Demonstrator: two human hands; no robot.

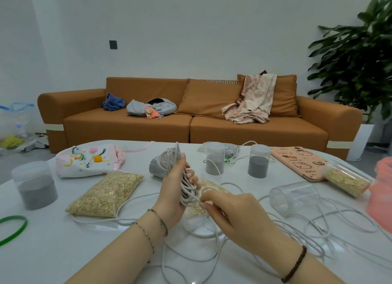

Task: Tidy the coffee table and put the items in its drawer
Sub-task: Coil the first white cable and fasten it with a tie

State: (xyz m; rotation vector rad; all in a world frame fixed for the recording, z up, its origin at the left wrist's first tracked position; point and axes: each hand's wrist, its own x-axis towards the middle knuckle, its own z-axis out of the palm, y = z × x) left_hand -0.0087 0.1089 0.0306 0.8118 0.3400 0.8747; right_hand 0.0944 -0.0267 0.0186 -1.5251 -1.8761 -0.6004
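Observation:
My left hand [172,190] grips a coiled bundle of grey-white cord [184,177], held upright above the white coffee table [53,252]. My right hand [231,211] pinches a strand of the same cord just below the bundle. The loose rest of the cord [318,226] sprawls in loops over the table's right and front. A bag of oats [106,193] lies left of my hands; a second oat bag [199,209] is partly hidden behind them. No drawer is in view.
On the table stand three jars of grey powder [35,186] [214,158] [259,161], and there lie an empty clear jar [294,195], an oat jar [347,181], a printed pouch [87,159], a pink notebook [301,163] and a green ring [12,228]. An orange sofa [191,124] stands behind.

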